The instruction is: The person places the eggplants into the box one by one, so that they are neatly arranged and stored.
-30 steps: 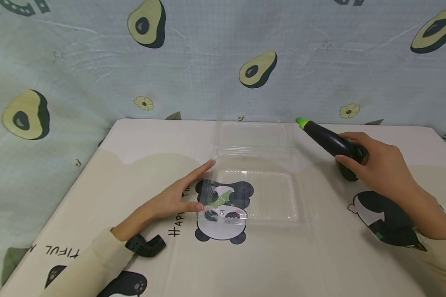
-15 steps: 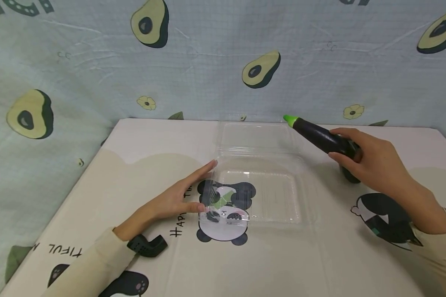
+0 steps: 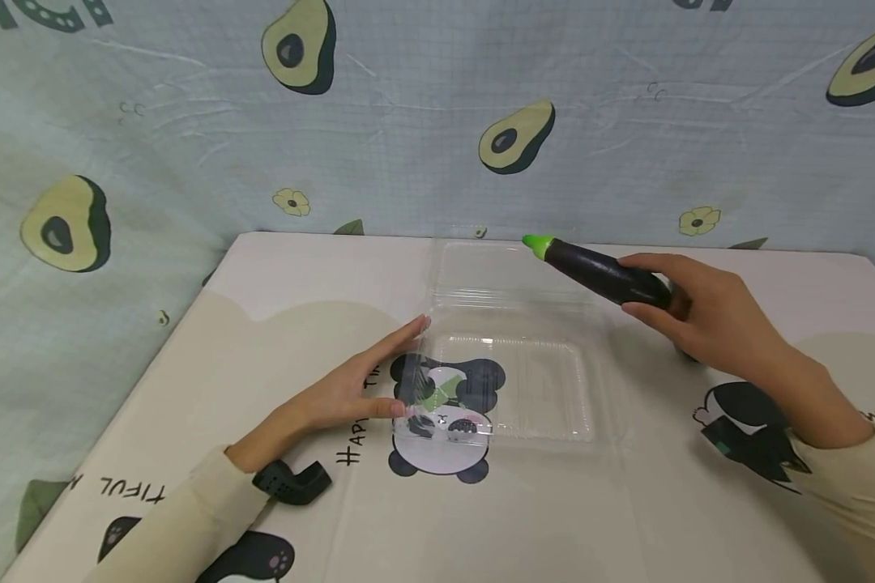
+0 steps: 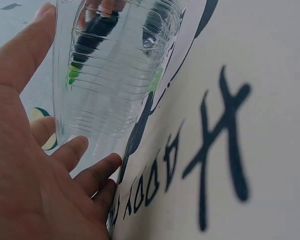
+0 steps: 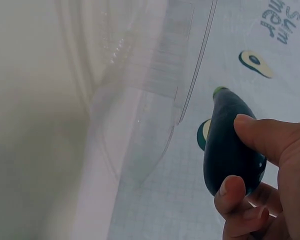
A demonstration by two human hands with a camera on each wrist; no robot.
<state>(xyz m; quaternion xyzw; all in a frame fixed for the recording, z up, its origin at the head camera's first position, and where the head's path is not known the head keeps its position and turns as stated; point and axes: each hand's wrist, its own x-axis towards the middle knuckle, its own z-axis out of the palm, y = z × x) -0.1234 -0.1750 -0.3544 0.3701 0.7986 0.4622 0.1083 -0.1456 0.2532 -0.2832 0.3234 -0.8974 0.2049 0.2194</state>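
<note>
An eggplant [image 3: 601, 271], dark with a bright green stem end, is held up in my right hand [image 3: 714, 316]. The thumb and fingers grip its thick end, and the green tip points left over the raised lid [image 3: 510, 267]. Below lies a clear plastic clamshell container [image 3: 547, 397], its lid folded back. My left hand [image 3: 343, 389] rests with spread, fairly straight fingers along the container's left side. In the left wrist view, the ribbed clear wall [image 4: 105, 95] stands right by the fingertips. The right wrist view shows the eggplant [image 5: 232, 140] between thumb and fingers.
A dark rounded object [image 3: 685, 355] on the table shows barely behind my right hand, mostly hidden. The tabletop cover [image 3: 539, 518] carries panda prints and lettering. A pale cloth backdrop [image 3: 408, 105] with avocado prints hangs behind the table's far edge.
My right hand has carried the eggplant leftward, bringing its tip over the container's lid. The left hand stays at the container's side, and the view has shifted slightly.
</note>
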